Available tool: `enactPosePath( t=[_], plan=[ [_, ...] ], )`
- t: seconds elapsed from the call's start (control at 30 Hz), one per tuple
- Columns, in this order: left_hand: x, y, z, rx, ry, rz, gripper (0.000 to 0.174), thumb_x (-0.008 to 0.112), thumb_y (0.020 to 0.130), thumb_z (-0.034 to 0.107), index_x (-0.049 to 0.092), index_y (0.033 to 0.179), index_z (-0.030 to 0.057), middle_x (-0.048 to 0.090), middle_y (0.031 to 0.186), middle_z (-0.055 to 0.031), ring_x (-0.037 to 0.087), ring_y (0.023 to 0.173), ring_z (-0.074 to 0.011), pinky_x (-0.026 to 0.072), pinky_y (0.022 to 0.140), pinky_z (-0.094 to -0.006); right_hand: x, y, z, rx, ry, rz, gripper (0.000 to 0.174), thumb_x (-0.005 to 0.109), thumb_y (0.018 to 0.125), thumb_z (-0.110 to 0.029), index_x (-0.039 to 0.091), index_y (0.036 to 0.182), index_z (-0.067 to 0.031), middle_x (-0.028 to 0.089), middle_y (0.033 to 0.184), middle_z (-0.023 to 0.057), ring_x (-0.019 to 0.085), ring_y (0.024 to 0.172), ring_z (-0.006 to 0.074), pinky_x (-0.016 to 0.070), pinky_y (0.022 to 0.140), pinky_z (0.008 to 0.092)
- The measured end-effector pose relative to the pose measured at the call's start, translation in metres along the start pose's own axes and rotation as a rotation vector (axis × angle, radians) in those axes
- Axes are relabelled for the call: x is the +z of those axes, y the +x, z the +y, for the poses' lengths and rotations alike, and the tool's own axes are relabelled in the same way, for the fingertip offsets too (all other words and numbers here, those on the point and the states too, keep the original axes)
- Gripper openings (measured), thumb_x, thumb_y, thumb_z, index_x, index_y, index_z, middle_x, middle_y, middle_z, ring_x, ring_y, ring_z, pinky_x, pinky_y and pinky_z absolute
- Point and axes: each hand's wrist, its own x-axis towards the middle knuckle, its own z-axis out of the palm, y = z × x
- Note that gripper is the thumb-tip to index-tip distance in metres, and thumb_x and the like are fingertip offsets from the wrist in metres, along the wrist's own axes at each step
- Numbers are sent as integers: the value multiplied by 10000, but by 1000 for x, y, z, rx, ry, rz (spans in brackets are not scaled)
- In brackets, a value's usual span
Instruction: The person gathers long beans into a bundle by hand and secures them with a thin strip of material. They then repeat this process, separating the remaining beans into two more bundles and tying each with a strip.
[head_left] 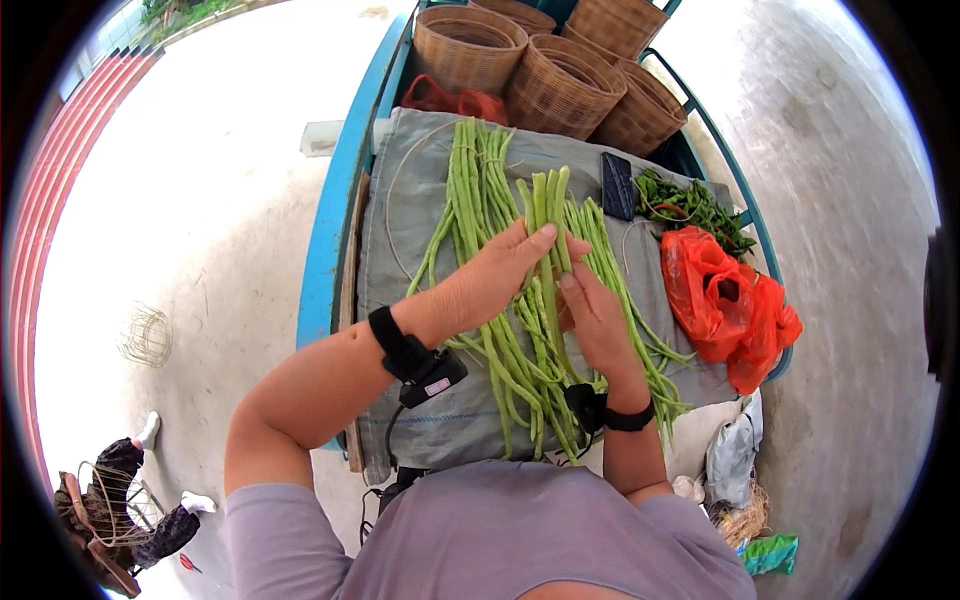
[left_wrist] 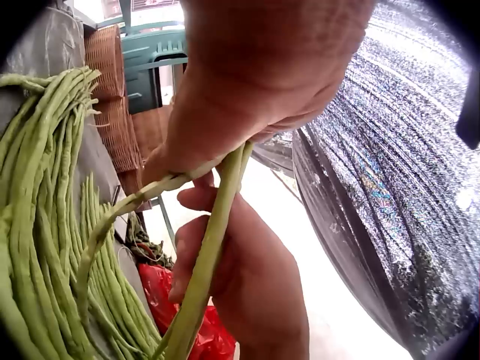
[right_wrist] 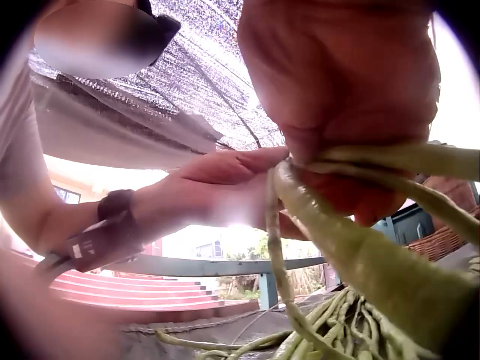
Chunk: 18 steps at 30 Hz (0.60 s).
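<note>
Long beans [head_left: 548, 215] are held as a small upright bunch above the grey cloth [head_left: 420, 260], and the left hand [head_left: 495, 280] and right hand [head_left: 598, 320] are each closed in a grip around the pods. For a neat bunch, the tips should be levelled and the 2 grips held firm without crushing. The number of beans held cannot be determined, since the pods are covered by fingers and both wrist views are blurred.

Right hand [right_wrist: 337, 82] gripping long beans [right_wrist: 356, 255], left hand [right_wrist: 225, 187] seemingly holding them
</note>
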Motion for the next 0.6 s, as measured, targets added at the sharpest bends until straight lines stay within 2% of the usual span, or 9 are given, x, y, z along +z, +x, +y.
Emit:
enactPosePath(
  t=[0.03,0.1,0.23,0.33,0.43,0.5,0.57,0.6],
  plan=[
    [1,-1,0,2,-17,17,435,310,1055,296,388,1374,12,630,1142,-80,586,1040,-169,454,967,-312,-1,0,-1,18,19,-12,342,420,1020,-285,532,1251,-59,570,686,75,561,556,190,440,547,330],
    [3,-2,-2,4,-51,48,446,311,1055,301,348,1395,15,631,1144,-85,583,1048,-175,456,964,-317,-4,1,0,4,-14,-82,336,418,1020,-278,535,1248,-60,573,696,78,561,556,195,440,550,329],
    [3,-3,1,-23,-156,30,442,326,1050,324,388,1352,7,633,1125,-99,580,1050,-182,462,952,-326,-4,3,8,-23,-27,-141,322,412,1019,-258,540,1239,-61,571,711,78,554,566,191,442,558,322],
    [0,-2,-3,-7,-145,29,414,341,1046,331,444,1280,5,636,1091,-103,585,1040,-190,465,946,-331,2,2,9,-83,69,-117,359,422,1025,-279,534,1262,-33,544,730,-5,499,600,83,419,555,245],
    [-2,-1,-5,4,-8,34,371,347,1044,328,500,1170,14,637,1028,-98,592,1028,-197,467,941,-333,11,-7,5,-10,166,-140,362,410,1028,-288,528,1256,-33,537,728,-3,487,598,78,417,551,241],
    [1,-2,-4,-17,103,58,348,356,1042,325,528,1083,25,635,970,-86,597,1021,-199,473,931,-334,15,-7,5,-1,130,-121,357,400,1032,-286,507,1263,-34,540,741,6,487,602,79,421,563,239],
    [4,-3,-1,-35,67,68,312,377,1037,313,526,1012,39,630,920,-74,614,956,-198,494,895,-344,21,-8,7,0,55,-101,367,426,1013,-278,475,1278,-29,559,746,55,523,623,154,435,585,281],
    [5,-3,0,-44,51,71,300,387,1034,306,525,977,47,627,896,-69,623,924,-198,504,877,-349,24,-7,9,-5,-3,-91,389,458,991,-271,454,1291,-24,577,744,100,559,642,229,447,601,324]
  ],
)
